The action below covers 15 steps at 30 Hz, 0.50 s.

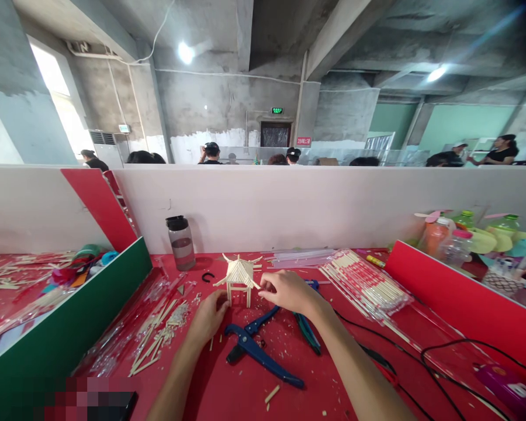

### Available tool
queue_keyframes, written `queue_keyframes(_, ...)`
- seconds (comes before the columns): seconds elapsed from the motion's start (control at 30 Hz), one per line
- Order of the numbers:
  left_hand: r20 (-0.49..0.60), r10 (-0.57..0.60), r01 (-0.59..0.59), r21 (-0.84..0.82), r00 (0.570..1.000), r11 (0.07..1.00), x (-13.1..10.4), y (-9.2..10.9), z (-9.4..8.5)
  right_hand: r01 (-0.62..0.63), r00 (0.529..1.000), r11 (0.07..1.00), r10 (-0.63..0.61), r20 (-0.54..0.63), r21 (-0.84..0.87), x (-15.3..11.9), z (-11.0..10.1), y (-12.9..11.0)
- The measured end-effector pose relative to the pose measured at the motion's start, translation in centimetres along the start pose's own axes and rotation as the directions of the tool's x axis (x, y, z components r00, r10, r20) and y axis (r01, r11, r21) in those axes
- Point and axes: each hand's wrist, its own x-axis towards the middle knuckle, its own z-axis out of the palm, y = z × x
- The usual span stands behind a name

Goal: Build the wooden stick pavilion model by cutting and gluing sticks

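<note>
A small pavilion model made of pale wooden sticks stands upright on the red table in front of me. Its slatted roof has upturned corners and rests on thin posts. My left hand is closed at the foot of the left post, thumb and fingers bent around it. On the other side, my right hand pinches the tip of the roof's right corner. Just below the model lie blue-handled cutters. Green-handled pliers are under my right wrist.
Loose sticks and chips lie left of my left hand. Bundled sticks in plastic lie at the right. A water bottle stands by the white partition. Green and red dividers flank the table. A black cable crosses the right side.
</note>
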Motion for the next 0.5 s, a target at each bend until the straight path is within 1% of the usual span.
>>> queue_keyframes(0.03,0.001,-0.016,0.016,0.039,1.000,0.999,-0.1,0.0,-0.3,-0.004,1.000,1.000,0.004,0.013,0.002,-0.1,-0.1,0.2)
queue_keyframes(0.1,0.008,-0.040,0.038,0.172,0.999,0.984,-0.4,0.2,-1.1,-0.017,0.999,1.000,0.017,0.031,-0.008,-0.3,-0.4,0.7)
queue_keyframes(0.17,0.061,-0.053,0.030,0.337,0.997,0.941,-0.9,0.7,-2.1,-0.032,0.999,0.999,0.033,0.034,-0.023,-0.5,-0.6,1.0)
queue_keyframes(0.2,0.096,-0.080,0.034,0.408,0.992,0.912,-1.2,1.1,-2.7,-0.039,0.999,0.999,0.040,0.034,-0.029,-0.6,-0.7,1.2)
queue_keyframes(0.27,0.161,-0.172,0.063,0.528,0.972,0.847,-1.7,1.9,-3.7,-0.050,0.998,0.998,0.051,0.038,-0.037,-0.7,-1.0,1.4)
queue_keyframes(0.3,0.165,-0.204,0.074,0.575,0.965,0.814,-2.0,2.3,-4.2,-0.055,0.998,0.998,0.056,0.041,-0.040,-0.8,-1.1,1.5)
queue_keyframes(0.37,0.163,-0.311,0.133,0.654,0.936,0.744,-2.4,3.0,-4.7,-0.066,0.997,0.997,0.068,0.047,-0.048,-0.8,-1.4,1.5)
queue_keyframes(0.43,0.174,-0.400,0.174,0.698,0.900,0.694,-2.7,3.3,-4.9,-0.074,0.995,0.996,0.077,0.056,-0.056,-1.0,-1.7,1.4)
queue_keyframes(0.47,0.183,-0.426,0.182,0.708,0.886,0.682,-2.8,3.4,-4.8,-0.078,0.995,0.995,0.082,0.062,-0.060,-1.1,-1.8,1.4)
queue_keyframes(0.5,0.187,-0.432,0.182,0.710,0.882,0.680,-2.9,3.5,-4.7,-0.084,0.994,0.994,0.089,0.069,-0.064,-1.3,-2.0,1.3)
